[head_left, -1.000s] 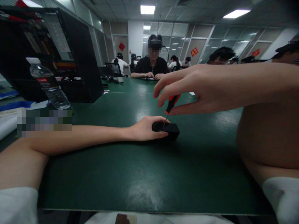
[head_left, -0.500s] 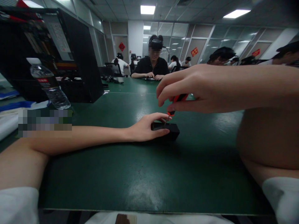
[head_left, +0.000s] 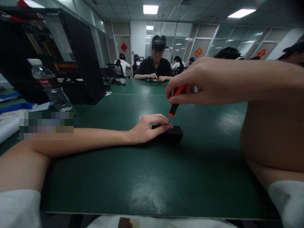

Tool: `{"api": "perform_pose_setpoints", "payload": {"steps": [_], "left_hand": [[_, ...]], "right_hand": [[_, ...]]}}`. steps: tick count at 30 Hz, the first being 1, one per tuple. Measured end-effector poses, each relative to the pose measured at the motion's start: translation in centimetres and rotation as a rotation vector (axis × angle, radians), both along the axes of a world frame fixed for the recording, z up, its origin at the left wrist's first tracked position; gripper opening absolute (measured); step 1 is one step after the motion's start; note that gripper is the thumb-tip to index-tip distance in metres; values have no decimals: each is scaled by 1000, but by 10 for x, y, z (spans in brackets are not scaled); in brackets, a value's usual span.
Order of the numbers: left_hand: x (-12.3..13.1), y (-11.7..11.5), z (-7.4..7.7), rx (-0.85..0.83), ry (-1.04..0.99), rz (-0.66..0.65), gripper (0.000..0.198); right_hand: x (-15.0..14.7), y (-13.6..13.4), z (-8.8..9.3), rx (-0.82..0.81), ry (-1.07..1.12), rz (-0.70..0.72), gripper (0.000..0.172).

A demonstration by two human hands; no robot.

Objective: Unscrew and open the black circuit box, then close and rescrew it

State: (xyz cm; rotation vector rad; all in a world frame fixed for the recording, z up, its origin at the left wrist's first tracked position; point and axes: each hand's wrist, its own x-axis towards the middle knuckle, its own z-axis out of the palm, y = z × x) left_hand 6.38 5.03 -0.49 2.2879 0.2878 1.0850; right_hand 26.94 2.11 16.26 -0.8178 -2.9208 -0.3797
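A screwdriver (head_left: pixel 174 107) with a red and black handle is in my right hand (head_left: pixel 187 85), whose fingers grip the handle from above. Its thin shaft slants down to the fingertips of my left hand (head_left: pixel 152 126). Thumb and forefinger of that hand come together around the shaft's tip, just over the top of a black box-shaped block (head_left: pixel 173 134). Whatever small thing the left fingertips may pinch is hidden. The block lies on the green table, partly covered by the left hand.
On the left stands an open black computer case (head_left: pixel 82 57), with a water bottle (head_left: pixel 51 85) before it. Blue and white cloth (head_left: pixel 23 107) lies at the left edge. A person (head_left: pixel 155 65) sits across the green table (head_left: pixel 142 177); others sit farther back.
My right hand has risen slightly with the screwdriver, showing more of its handle. My left thumb has moved from the block's near side up to the forefinger, closing at the screwdriver's tip.
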Motion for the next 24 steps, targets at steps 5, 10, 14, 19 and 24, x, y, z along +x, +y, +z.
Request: {"api": "perform_pose_setpoints", "payload": {"steps": [5, 10, 14, 19, 24], "left_hand": [[1, 0, -2, -31, -27, 17, 15], [2, 0, -1, -22, -36, 15, 14], [1, -1, 0, -33, -25, 23, 14], [1, 0, 0, -21, -26, 20, 14], [1, 1, -2, 33, 1, 8, 12]], "right_hand": [[0, -3, 2, -54, 1, 154, 32], [0, -3, 1, 61, 16, 0, 35], [1, -3, 4, -100, -37, 160, 24], [-1, -2, 3, 73, 39, 70, 39], [0, 1, 1, -13, -12, -1, 26]]}}
